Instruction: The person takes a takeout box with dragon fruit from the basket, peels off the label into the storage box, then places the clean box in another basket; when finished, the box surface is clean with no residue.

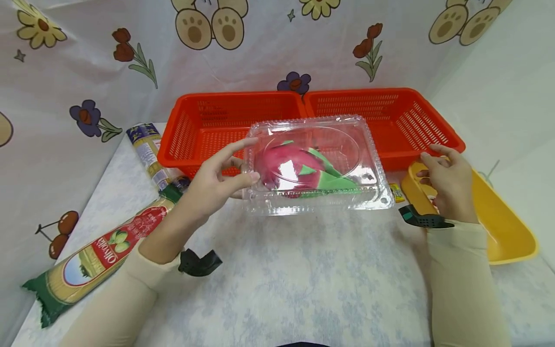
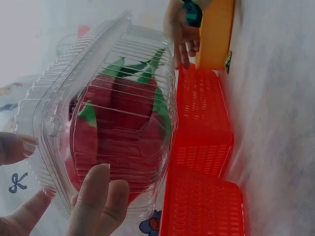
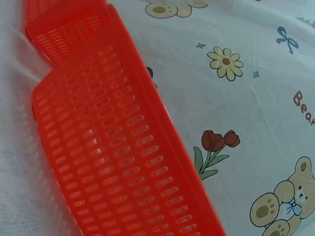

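My left hand (image 1: 212, 180) grips the left end of a clear plastic clamshell box (image 1: 373, 178), thumb in front and fingers behind. Inside lies a pink dragon fruit (image 1: 290, 168) with green leaf tips, its shape also visible through the ribbed side in the left wrist view. The box is held up in front of two red baskets, its lid tilted toward me. On the right, my right hand (image 1: 451, 178) hangs over the near rim of a yellow bin (image 1: 507, 221), fingers loosely bent and holding nothing. The right wrist view shows only a red basket (image 3: 113, 147) and the cloth.
The left red basket (image 1: 191, 111) and right red basket (image 1: 433, 130) stand side by side against the patterned cloth. A long spaghetti bag (image 1: 104, 258) and another pasta pack (image 1: 149, 154) lie on the left. A small yellow packet (image 1: 396, 193) lies beside the yellow bin.
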`<state>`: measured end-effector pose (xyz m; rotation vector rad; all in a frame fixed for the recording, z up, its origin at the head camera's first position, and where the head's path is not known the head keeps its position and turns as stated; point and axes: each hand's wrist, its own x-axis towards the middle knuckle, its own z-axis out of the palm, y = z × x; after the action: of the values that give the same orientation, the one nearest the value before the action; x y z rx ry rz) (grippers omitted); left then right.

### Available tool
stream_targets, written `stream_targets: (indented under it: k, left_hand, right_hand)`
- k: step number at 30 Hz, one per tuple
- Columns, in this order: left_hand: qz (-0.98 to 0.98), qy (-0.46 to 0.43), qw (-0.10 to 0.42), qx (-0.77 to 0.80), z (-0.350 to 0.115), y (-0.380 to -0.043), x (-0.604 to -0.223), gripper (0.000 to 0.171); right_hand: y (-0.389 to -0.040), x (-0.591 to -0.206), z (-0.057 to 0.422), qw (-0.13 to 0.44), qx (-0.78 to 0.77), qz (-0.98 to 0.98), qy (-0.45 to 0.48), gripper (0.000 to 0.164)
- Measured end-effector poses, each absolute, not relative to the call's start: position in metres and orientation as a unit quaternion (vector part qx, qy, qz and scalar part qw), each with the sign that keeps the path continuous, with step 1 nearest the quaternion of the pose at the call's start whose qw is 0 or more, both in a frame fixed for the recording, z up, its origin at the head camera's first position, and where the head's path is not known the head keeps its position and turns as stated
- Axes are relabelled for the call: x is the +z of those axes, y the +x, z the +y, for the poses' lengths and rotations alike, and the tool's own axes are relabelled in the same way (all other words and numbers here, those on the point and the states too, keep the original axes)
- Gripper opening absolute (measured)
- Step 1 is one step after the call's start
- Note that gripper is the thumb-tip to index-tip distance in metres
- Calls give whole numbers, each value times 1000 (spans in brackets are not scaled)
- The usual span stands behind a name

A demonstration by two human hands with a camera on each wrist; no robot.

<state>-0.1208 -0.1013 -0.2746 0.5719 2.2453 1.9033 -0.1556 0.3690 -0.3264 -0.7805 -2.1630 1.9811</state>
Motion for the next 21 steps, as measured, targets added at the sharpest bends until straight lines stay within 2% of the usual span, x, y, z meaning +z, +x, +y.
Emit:
stream_targets:
  k: [4, 9, 16, 21]
  left_hand:
    - [751, 194, 62, 629, -95, -137, -270, 60]
    - [752, 189, 57, 629, -87, -155, -268, 58]
    - [750, 157, 76, 638, -72, -185, -263, 56]
    - [741, 164, 80, 647, -48, -209, -250, 55]
  right_hand:
    - [-157, -327, 369, 67, 650, -711, -259, 65]
    - [-158, -331, 365, 66, 626, -729, -271, 68]
    - [-160, -338, 362, 62, 625, -731, -267, 72]
    - [-159, -334, 370, 79, 647, -715, -252, 67]
